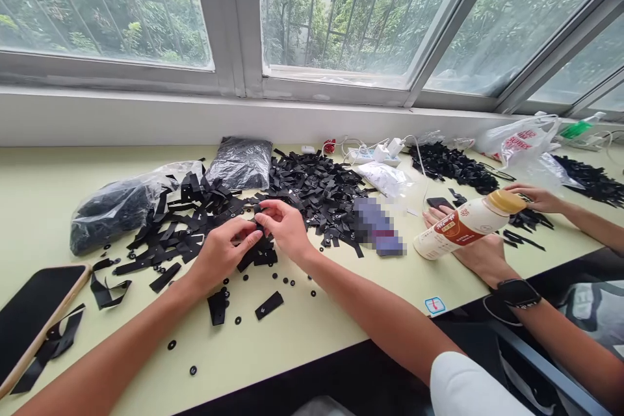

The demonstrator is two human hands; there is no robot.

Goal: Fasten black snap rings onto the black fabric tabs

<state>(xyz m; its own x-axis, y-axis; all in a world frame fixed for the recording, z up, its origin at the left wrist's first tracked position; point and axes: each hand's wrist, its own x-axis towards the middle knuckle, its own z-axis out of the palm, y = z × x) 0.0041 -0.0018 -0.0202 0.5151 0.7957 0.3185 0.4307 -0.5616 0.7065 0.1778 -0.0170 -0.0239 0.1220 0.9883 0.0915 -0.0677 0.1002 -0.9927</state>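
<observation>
Above the pile, both of my hands meet with their fingertips pinched together. Between them is a small black piece [258,210], partly covered by the fingers; its exact kind cannot be made out. My left hand [221,252] is closed, thumb against fingers, on its near left side. My right hand [286,229] is closed and pinches it from the right. Around and behind them spreads a heap of black fabric strips [316,192]. Nearer me lie a loose black label [269,305] marked M, another black strip [216,309] and several small black discs [193,370].
A phone [34,312] lies at left. Behind stand a clear bag of black material [112,211] and a wrapped black packet [241,162]. Chargers [385,151] with cables sit by the wall. At right, another person's hands are near a tilted bottle [463,227].
</observation>
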